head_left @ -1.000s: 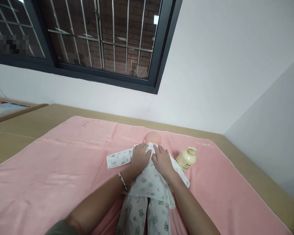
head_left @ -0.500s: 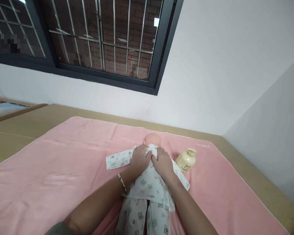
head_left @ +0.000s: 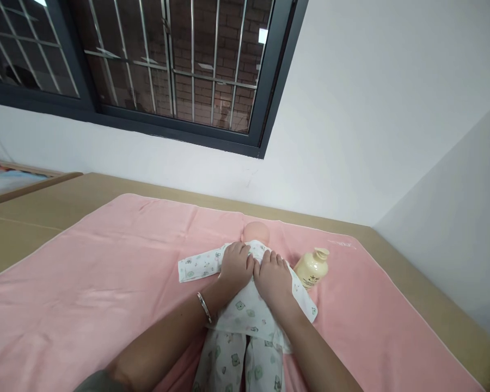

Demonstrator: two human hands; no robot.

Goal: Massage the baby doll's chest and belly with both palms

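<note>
A doll with a smooth bald head [head_left: 256, 233] lies on a pink mat [head_left: 118, 272]. Its white top [head_left: 249, 310] and trousers [head_left: 224, 359] carry small green animal prints. My left hand [head_left: 237, 267], with a silver bangle at the wrist, rests palm down on the left of the doll's upper body. Beside it, my right hand [head_left: 273, 277] lies palm down on the right, the thumbs close together. Both hands press on the fabric with fingers laid over it. The doll's face is not visible. One sleeve [head_left: 200, 265] stretches out to the left.
A pale yellow bottle [head_left: 312, 267] with a cap stands on the mat to the right of the doll. The mat covers a wooden surface [head_left: 102, 182] against a white wall [head_left: 343, 109]. Above is a dark-framed window [head_left: 179, 125] with metal bars.
My right hand has shifted slightly to the right on the top, and its fingers look a little more bent. My left hand stays in nearly the same place. The doll and bottle have not moved.
</note>
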